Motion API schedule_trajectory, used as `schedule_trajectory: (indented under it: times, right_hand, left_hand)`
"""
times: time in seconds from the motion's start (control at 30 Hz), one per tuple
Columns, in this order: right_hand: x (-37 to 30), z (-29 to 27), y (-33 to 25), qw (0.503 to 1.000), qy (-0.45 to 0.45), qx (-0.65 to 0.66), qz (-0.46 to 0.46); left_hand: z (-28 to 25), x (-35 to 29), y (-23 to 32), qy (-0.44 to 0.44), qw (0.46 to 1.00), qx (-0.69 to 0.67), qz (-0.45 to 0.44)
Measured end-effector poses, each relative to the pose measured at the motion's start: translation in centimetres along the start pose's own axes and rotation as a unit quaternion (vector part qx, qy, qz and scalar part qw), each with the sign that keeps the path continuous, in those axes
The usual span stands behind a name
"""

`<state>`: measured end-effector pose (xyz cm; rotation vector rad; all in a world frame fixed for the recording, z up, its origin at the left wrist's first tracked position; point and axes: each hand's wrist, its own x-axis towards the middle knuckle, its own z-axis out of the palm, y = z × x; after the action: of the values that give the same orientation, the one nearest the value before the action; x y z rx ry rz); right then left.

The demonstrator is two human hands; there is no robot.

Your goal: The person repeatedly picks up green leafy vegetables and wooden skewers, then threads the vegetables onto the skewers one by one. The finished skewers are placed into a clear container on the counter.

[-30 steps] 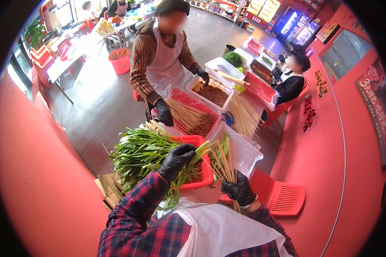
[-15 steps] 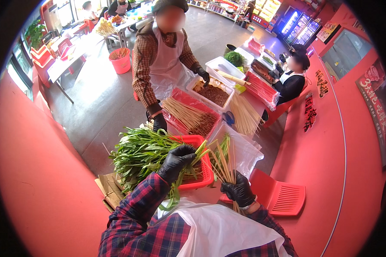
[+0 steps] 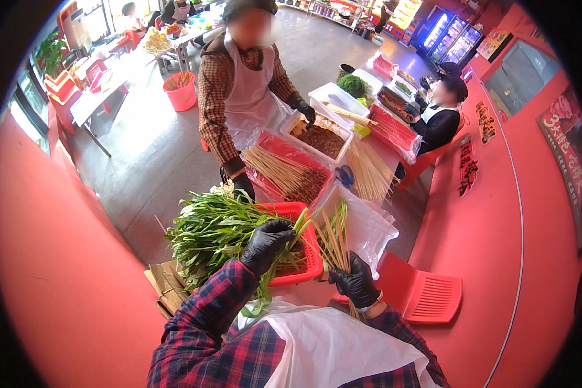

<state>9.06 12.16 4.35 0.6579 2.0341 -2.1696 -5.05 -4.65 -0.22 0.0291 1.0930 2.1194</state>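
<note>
Both my hands wear black gloves. My left hand [image 3: 267,247] is closed round stems of long leafy greens [image 3: 216,226], whose cut ends stick out to its right. The bulk of the leaves spills over the left side of a red plastic basket [image 3: 312,262]. In my right hand [image 3: 357,282] is a bunch of thin wooden skewers [image 3: 333,242], fanned out with their upper ends close to the stem ends. Just behind the skewers, more green stalks [image 3: 341,213] lie in a clear-lined white tub [image 3: 365,223].
Across the table a person [image 3: 249,84] in a white apron reaches over a red tray of skewered meat [image 3: 284,171] and a white tub of meat [image 3: 320,139]. Loose skewers [image 3: 368,174] and blue-handled scissors [image 3: 344,175] lie farther right. A red chair [image 3: 427,294] stands near my right arm.
My right hand with the skewers has shifted slightly left and up, and the skewers stand closer to the stems. My left hand has hardly moved.
</note>
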Motion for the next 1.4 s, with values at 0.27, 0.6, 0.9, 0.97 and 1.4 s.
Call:
schedule_trajectory:
  times: [0.27,0.6,0.9,0.97,1.4]
  right_hand:
    - [-0.1,0.2,-0.9,0.997,0.028,-0.072,-0.024]
    - [-0.2,0.0,-0.9,0.976,0.051,-0.164,-0.137]
    - [1.3,0.1,-0.1,0.962,0.023,-0.211,-0.171]
    - [1.8,-0.2,-0.4,0.968,0.022,-0.184,-0.172]
    - [3.0,-13.2,-0.4,0.988,0.135,-0.006,-0.07]
  left_hand:
    - [0.1,0.2,0.1,-0.002,1.0,0.005,0.002]
    - [1.1,-0.8,0.7,-0.017,0.996,0.089,-0.02]
    - [2.7,-0.8,-0.2,-0.027,0.992,0.115,-0.039]
    - [3.1,-0.4,-0.2,-0.066,0.991,0.112,-0.04]
    - [4.7,0.4,1.1,-0.203,0.94,0.229,-0.154]
